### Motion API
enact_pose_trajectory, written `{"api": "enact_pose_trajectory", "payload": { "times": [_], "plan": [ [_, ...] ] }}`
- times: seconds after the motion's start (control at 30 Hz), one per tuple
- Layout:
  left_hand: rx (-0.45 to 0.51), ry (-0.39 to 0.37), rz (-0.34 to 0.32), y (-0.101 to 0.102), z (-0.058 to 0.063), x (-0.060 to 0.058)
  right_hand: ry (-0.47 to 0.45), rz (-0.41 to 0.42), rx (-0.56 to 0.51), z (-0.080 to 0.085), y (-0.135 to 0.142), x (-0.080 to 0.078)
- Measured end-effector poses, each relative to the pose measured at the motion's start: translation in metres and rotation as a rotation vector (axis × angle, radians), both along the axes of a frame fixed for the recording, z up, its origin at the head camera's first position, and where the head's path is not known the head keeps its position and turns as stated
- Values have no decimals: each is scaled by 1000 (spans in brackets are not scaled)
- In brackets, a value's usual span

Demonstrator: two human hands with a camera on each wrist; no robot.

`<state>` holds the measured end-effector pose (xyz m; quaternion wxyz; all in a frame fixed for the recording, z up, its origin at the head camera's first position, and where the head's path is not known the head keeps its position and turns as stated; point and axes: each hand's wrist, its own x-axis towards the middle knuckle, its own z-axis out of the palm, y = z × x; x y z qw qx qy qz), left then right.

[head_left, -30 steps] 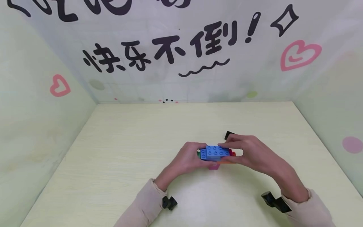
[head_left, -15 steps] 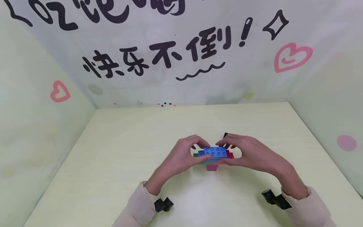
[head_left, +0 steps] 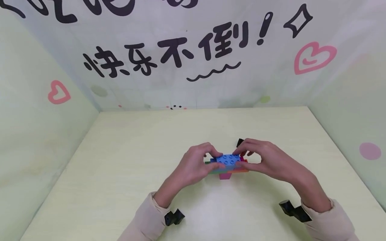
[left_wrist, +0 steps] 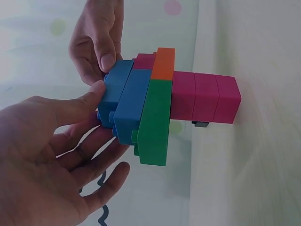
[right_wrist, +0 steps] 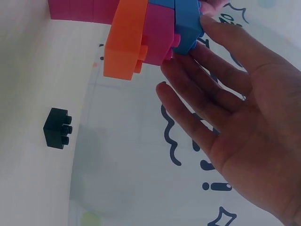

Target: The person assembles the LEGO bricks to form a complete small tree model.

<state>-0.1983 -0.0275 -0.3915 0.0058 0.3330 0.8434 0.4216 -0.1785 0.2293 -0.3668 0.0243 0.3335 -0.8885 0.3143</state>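
A tower of toy building bricks stands on the table between both hands. Its stem is a stack of pink bricks. Across that lie a green brick and an orange brick, then a lower blue brick beside a magenta brick. An upper blue brick with studs tops everything. My left hand pinches this top brick at its left part, thumb on the near side, fingers behind. At its right part my right hand pinches it the same way.
A small black brick sits on the table behind the right hand, partly hidden in the head view. Printed walls enclose the table at the back and both sides. Black camera mounts stick out from both sleeves.
My left hand has shifted from the tower's left end up onto the top blue brick. The right hand keeps its place at the right end. The head view tilts slightly.
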Motion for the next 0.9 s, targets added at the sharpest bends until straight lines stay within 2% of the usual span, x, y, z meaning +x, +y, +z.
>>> {"api": "enact_pose_trajectory", "payload": {
  "times": [0.17,0.33,0.47,0.6,0.7,0.9],
  "plan": [
    [12,-10,-31,-3,-1,-1,-3,1,-1,0,-1,0],
    [29,-39,-90,-7,-5,-5,-59,13,-20,-2,4,-2],
    [-41,-64,-104,-9,-5,-8,-44,-42,-31,-3,13,-7],
    [-167,-77,-85,-8,-10,-9,43,-124,45,-9,22,-15],
    [-235,-86,-66,-5,-18,-10,71,-162,93,-18,26,-23],
    [-261,-129,-36,2,-33,-11,44,-217,27,-39,30,-38]
  ]
}}
